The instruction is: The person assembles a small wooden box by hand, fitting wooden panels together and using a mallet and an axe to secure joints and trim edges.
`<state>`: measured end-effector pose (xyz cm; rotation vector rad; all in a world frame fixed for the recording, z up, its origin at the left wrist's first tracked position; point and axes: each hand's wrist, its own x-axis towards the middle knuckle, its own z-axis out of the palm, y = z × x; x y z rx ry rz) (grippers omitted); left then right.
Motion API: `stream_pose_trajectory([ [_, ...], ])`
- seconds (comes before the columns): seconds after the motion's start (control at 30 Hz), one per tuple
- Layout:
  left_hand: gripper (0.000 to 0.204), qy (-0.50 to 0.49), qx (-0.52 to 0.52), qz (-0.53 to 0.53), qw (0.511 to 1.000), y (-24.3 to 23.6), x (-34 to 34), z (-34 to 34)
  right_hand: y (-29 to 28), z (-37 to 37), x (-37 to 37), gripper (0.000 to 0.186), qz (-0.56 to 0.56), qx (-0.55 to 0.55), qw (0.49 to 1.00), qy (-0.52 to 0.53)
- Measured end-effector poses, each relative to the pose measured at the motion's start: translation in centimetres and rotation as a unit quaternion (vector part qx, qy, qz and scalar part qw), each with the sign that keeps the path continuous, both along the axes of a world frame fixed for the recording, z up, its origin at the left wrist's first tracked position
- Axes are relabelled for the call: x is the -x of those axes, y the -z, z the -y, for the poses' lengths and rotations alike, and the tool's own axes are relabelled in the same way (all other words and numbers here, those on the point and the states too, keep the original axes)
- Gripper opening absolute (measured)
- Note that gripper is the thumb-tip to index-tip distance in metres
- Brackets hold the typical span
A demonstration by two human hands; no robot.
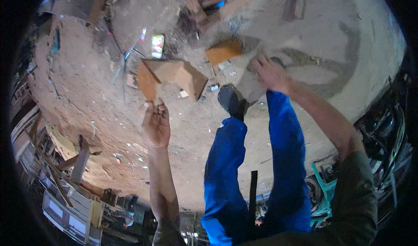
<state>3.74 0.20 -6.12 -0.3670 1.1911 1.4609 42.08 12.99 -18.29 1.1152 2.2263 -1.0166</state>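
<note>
My left hand (156, 125) is turned palm up, its fingers curled at the lower end of an angled brown wooden piece (170, 71). That piece has a darker orange-brown face on its left and a bent, slanted right end. The fingers appear to pinch its near left corner, where a pale narrow part shows. My right hand (271, 74) reaches down beside my right shoe (278, 62), which it partly hides. Its fingers are stretched forward and slightly blurred, with nothing visible in them. A separate orange-brown wooden block (224, 51) lies just left of the right hand.
My left shoe (231, 100) stands on the dirt floor between the hands. A bright green-edged packet (157, 46) and a thin blue rod (125, 58) lie beyond the wooden piece. Wood offcuts (224, 13) are piled farther off. A green plastic chair (324, 189) stands right.
</note>
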Motion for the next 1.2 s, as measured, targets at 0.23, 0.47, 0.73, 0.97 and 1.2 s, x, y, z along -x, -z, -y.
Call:
stream_pose_trajectory([
  [0.23,0.052,-0.119,-0.185,0.172,0.960,9.1,-3.1,-1.2,17.1,-7.2,4.2,0.093,-0.193,-0.138,0.959,-0.155],
  [0.47,0.063,-0.152,-0.240,0.070,0.956,14.5,-3.9,-0.4,13.6,-10.0,3.5,0.088,-0.181,-0.055,0.970,-0.155],
  [0.73,0.040,-0.240,-0.166,-0.057,0.955,16.8,-2.1,-0.4,10.6,-9.0,0.3,0.083,-0.168,0.380,0.898,0.142],
  [0.97,0.036,-0.182,-0.157,-0.019,0.971,16.4,-3.5,1.8,10.1,-4.7,3.4,0.097,-0.378,0.441,0.770,0.263],
  [1.2,0.029,-0.123,-0.133,-0.055,0.982,16.0,-6.4,1.7,8.9,-7.0,10.5,0.103,-0.427,0.127,0.895,-0.009],
])
